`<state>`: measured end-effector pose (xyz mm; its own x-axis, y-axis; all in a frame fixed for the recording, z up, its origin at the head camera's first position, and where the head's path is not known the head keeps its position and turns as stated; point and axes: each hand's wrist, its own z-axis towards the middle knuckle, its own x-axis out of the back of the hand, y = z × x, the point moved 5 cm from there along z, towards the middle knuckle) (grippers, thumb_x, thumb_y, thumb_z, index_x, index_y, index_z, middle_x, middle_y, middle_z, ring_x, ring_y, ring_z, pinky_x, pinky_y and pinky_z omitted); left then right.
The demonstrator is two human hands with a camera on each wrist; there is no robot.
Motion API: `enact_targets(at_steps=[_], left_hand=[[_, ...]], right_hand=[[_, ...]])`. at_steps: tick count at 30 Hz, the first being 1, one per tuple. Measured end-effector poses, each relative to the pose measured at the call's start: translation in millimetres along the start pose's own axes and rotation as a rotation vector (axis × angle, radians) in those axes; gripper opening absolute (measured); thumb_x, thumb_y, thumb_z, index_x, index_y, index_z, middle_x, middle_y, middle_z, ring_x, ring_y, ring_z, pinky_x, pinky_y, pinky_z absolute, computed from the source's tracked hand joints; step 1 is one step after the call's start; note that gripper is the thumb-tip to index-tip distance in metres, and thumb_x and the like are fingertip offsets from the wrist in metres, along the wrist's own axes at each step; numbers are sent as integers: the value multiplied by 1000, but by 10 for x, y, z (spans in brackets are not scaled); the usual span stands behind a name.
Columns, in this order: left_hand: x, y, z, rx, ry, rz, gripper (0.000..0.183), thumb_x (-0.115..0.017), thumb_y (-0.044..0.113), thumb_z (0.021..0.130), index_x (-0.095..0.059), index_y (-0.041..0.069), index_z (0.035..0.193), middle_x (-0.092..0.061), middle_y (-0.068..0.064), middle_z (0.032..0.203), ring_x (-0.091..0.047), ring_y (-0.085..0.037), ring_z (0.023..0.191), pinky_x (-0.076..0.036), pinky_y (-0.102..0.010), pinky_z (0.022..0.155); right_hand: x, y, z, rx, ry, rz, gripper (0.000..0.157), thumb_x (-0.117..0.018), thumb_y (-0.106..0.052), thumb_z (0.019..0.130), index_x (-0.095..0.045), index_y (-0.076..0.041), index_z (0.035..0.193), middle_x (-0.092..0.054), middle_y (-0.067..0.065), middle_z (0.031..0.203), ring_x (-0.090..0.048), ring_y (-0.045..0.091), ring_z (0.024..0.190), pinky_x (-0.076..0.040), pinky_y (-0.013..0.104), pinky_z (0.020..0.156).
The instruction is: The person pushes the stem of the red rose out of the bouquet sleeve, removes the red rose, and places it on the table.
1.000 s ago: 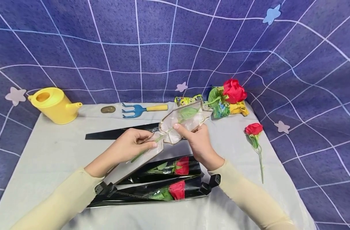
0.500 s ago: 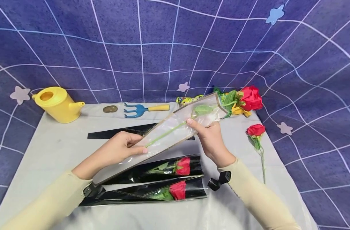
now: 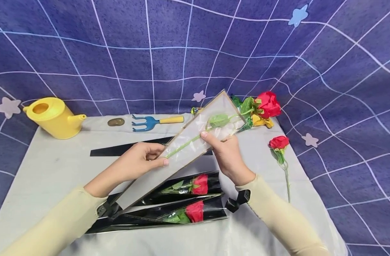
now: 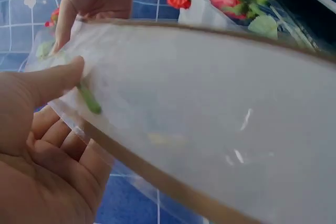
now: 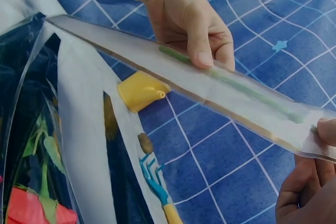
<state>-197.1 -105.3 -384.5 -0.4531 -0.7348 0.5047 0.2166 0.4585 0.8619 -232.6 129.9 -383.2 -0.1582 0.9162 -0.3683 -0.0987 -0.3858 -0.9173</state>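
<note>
Left hand (image 3: 137,161) and right hand (image 3: 228,156) are both pinching a long, tapered, glossy brown-edged plastic sleeve (image 3: 187,152), slanted above a wrinkly pale cloth (image 3: 63,170). A ruffled red rose (image 3: 269,105) (skinny green stem (image 3: 183,146) inside) pokes out the wide end.

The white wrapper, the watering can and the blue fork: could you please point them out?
White wrapper (image 3: 182,157), head view: its middle, below the stem.
Watering can (image 3: 56,120), head view: its body.
Blue fork (image 3: 152,122), head view: its tined head.
</note>
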Motion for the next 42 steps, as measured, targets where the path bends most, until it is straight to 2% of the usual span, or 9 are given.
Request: enact_targets(at_steps=[5,10,14,20,27,29,34,38,42], left_hand=[[18,-41,-47,29,-14,19,18,-66,39,86,-67,26,99,-65,6,69,-54,-13,54,-43,-29,47],[104,-147,-153,80,2,-18,20,-68,38,85,-68,25,101,-68,5,74,-59,-15,57,-47,-32,48],[145,-230,-211,88,5,-19,18,-68,38,85,-68,24,96,-65,5,69,-55,-13,54,-44,-29,45],[171,-309,-249,69,-3,-54,17,-68,35,86,-69,23,98,-67,3,74,-57,-16,56,-46,-32,46],[198,-318,-229,33,-6,0,15,-67,35,86,-69,24,97,-66,5,70,-56,-13,55,-45,-29,46],[203,-315,-222,18,-5,15,15,-68,34,86,-69,23,96,-61,6,62,-50,-11,50,-41,-27,44],[194,-345,-229,1,-21,43,22,-68,34,86,-70,20,103,-56,5,55,-40,-6,44,-35,-25,41],[176,-385,-262,-3,-28,79,27,-68,33,86,-69,18,108,-63,7,66,-43,-6,47,-35,-25,42],[137,-400,-258,-20,-31,112,35,-69,29,86,-67,12,116,-67,10,79,-47,-6,51,-38,-25,44]], right_hand=[[-3,43,-30,-41,-57,2,41,-72,-3,81,-51,-1,117,-57,16,111,-58,24,98,-49,37,82],[77,94,-91,-135,-85,36,31,-75,-14,81,-58,-3,105,-62,8,96,-59,17,82,-48,30,73],[262,49,-79,-136,-9,175,29,-73,-22,84,-55,-6,99,-58,4,86,-54,14,71,-45,28,67],[566,-70,-14,-99,151,308,21,-65,-21,89,-53,-9,102,-58,4,91,-56,14,78,-43,24,64],[619,-113,7,-143,126,375,17,-66,-13,89,-63,-4,103,-62,6,98,-57,13,80,-44,22,64],[618,-115,14,-153,122,394,16,-65,-12,89,-64,-4,102,-62,6,99,-58,13,80,-44,22,64],[621,-91,1,-196,118,444,12,-66,-10,89,-64,-5,99,-65,5,96,-59,13,78,-43,22,64],[602,-27,-16,-253,112,462,9,-65,-12,89,-65,-8,97,-65,4,93,-59,12,80,-42,22,65],[626,21,-28,-276,157,459,9,-68,-12,87,-65,-10,94,-66,5,88,-61,12,80,-44,22,66]])
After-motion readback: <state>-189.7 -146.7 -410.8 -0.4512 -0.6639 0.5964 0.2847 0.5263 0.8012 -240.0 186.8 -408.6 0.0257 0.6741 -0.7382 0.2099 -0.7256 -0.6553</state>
